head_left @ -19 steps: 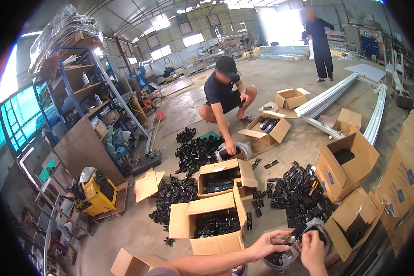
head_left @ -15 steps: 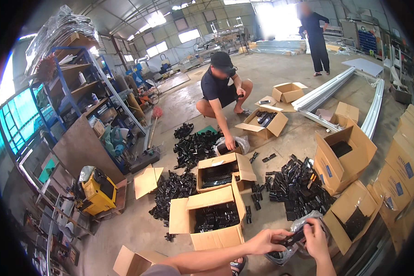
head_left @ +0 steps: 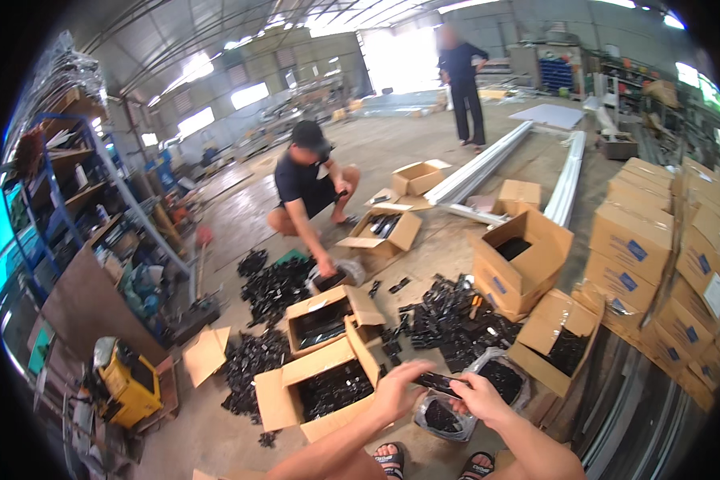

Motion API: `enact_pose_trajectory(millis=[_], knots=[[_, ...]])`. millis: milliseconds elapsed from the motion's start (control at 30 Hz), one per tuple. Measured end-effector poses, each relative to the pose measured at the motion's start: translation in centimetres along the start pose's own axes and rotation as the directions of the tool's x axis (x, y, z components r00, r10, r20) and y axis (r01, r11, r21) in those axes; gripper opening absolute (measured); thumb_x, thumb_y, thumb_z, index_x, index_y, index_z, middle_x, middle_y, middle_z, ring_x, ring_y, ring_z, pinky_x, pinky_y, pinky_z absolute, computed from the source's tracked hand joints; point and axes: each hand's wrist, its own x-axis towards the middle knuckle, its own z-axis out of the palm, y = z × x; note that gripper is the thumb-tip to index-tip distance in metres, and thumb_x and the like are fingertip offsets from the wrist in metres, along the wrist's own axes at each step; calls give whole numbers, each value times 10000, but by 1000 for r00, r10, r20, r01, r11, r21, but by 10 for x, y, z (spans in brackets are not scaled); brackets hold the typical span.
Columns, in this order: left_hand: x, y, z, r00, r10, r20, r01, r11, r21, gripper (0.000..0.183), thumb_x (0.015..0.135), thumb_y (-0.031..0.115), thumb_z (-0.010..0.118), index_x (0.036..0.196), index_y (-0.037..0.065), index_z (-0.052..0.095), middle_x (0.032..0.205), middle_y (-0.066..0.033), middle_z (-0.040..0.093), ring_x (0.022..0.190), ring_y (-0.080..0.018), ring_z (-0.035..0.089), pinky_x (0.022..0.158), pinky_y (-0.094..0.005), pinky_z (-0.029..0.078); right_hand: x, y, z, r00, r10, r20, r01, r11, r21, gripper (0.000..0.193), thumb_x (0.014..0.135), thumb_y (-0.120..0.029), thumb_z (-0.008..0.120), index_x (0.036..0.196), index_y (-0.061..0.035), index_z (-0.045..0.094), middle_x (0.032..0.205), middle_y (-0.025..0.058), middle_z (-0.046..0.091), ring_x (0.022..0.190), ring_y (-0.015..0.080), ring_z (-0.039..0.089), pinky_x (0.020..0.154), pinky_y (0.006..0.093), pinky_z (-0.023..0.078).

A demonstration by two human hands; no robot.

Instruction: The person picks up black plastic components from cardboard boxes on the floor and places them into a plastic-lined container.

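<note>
A slim black part [head_left: 440, 383], its exact kind too small to make out, is held between my two hands. My left hand [head_left: 398, 390] has its fingers and thumb around the left end. The right end is pinched by my right hand [head_left: 482, 398]. Just beneath are two clear plastic bags with black parts in them, a nearer bag [head_left: 466, 430] and a farther bag [head_left: 523, 394]. Beyond my hands spreads a loose pile of black parts [head_left: 456, 316]. To the left, an open carton [head_left: 277, 404] is filled with similar small black pieces.
A co-worker [head_left: 300, 180] squats ahead, one hand in a plastic-lined box [head_left: 346, 280]. Another person [head_left: 462, 84] stands farther back. Open cartons [head_left: 548, 256] and stacked boxes [head_left: 632, 232] are to the right, near white metal profiles [head_left: 480, 172]. A yellow machine [head_left: 128, 392] stands left.
The view has swung to the right, bringing the stacked boxes and both my feet into sight. My hands have come off the plastic bags, still with a black part between them.
</note>
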Motion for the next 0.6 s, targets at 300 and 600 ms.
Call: enact_pose_trajectory(millis=[300,600], knots=[[14,-2,36,742,-419,524,565,-32,-825,392,996,334,634,1181,-10,607,1082,-92,683,868,-156,644,795,-302,554,-34,-27,48,604,-797,-13,390,310,-867,250,884,-155,681,1097,-42,615,926,162,660,832,358,660,673,435,543],[15,27,-23,868,-376,325,464,379,-801,412,953,199,705,1310,43,571,1097,-62,688,953,-114,655,768,-278,554,-39,-51,63,602,-766,-226,481,573,-663,573,843,-237,779,1311,-13,536,954,106,645,774,171,647,627,294,526]])
